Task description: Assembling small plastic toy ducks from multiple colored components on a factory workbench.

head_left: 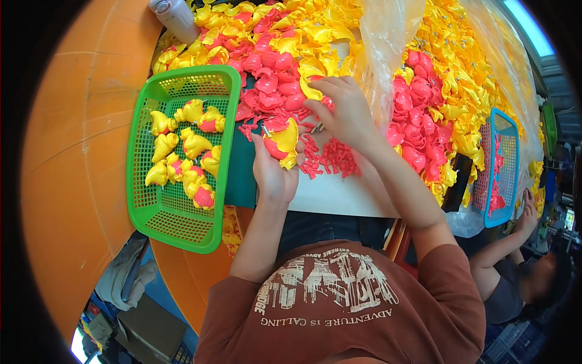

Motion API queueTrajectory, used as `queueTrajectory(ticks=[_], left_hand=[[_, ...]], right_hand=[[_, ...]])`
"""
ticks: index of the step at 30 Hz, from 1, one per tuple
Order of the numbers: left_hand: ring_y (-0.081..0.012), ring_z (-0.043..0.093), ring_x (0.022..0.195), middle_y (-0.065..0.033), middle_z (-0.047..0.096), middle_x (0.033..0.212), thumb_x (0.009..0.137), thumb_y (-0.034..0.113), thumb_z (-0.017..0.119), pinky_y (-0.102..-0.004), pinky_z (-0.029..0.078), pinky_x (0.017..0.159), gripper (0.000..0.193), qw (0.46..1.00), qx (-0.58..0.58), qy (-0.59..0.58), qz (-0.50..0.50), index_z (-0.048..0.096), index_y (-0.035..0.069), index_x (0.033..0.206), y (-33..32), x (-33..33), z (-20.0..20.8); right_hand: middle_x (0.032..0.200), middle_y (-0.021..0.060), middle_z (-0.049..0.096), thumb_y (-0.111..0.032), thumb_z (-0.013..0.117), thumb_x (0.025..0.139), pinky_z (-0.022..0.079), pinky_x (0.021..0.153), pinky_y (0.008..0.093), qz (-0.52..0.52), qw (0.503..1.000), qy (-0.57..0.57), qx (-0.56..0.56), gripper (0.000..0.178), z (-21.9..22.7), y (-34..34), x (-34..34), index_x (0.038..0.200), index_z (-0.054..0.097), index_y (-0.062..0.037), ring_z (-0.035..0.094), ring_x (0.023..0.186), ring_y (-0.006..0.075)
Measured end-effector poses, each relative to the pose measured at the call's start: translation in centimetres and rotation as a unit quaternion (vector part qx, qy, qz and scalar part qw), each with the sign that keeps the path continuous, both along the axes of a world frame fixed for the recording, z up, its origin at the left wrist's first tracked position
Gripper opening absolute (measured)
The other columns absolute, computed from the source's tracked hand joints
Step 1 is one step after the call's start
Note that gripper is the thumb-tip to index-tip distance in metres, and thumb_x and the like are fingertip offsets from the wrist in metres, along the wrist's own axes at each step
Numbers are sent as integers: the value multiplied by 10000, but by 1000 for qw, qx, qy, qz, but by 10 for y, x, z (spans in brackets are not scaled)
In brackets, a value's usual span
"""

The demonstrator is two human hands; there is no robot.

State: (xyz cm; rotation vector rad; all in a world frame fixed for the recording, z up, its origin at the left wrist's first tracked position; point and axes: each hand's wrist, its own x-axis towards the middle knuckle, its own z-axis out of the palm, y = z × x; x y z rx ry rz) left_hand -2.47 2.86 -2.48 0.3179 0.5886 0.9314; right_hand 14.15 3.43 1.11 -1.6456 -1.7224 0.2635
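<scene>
My left hand (274,176) is palm up, with its fingers curled round a part-built toy piece (282,144) made of yellow and pinkish-red plastic. A short metal pin sticks up from one side of it. Beyond it and to the right, my right hand (348,115) grips a curved yellow plastic shell (311,88) between thumb and fingers. Beneath the right hand, small red plastic parts (341,159) lie in a heap on the white sheet (351,197). Rounded red shells (270,82) are piled just past the left hand.
On the left stands a green basket (221,212) holding several yellow-and-red pieces. Yellow shells (330,27) cover the far table, near a pale bottle (176,21). Clear plastic sheeting (381,60) divides the heaps. A blue basket (511,164) sits at right beside another person (515,273).
</scene>
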Motion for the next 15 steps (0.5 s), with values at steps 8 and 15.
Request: queueTrajectory(ticks=[8, 15], left_hand=[[-201, 595, 774, -122, 610, 963, 956, 523, 228, -281, 472, 578, 617, 999, -20, -21, -14, 502, 5, 1149, 4, -5, -4], [-216, 601, 788, -112, 600, 967, 956, 518, 245, -303, 482, 634, 602, 997, -80, -15, 5, 506, 7, 1136, 7, 3, 1]], right_hand=[[742, 135, 634, -114, 645, 737, 490, 655, 360, -56, 966, -170, -187, 357, -18, 23, 3, 1080, 600, -25, 608, 715, 267], [841, 72, 609, 37, 481, 790, 463, 628, 233, 2, 929, 365, -59, 280, 11, -11, 4, 1022, 634, 0, 575, 721, 118]])
